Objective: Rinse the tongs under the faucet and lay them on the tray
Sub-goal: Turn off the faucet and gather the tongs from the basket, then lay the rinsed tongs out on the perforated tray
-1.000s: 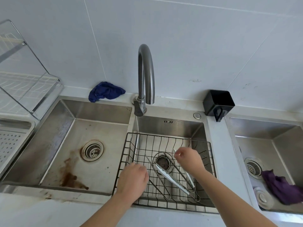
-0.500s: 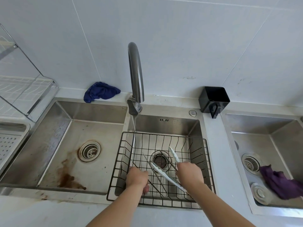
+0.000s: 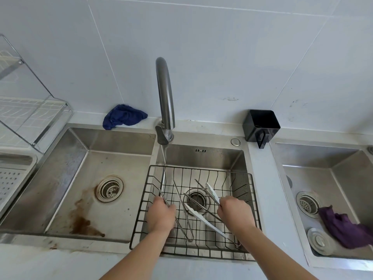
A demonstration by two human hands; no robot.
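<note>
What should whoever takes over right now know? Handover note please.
Left hand: closed on the plain metal tongs, one arm near the water stream.
Right hand: closed on the white-tipped metal tongs.
Both pairs sit low in the black wire basket in the middle steel sink. The grey gooseneck faucet is running.
Done: water on, tongs in hand.
Left: rinse both pairs, then lay them on the perforated tray at far left.
</note>
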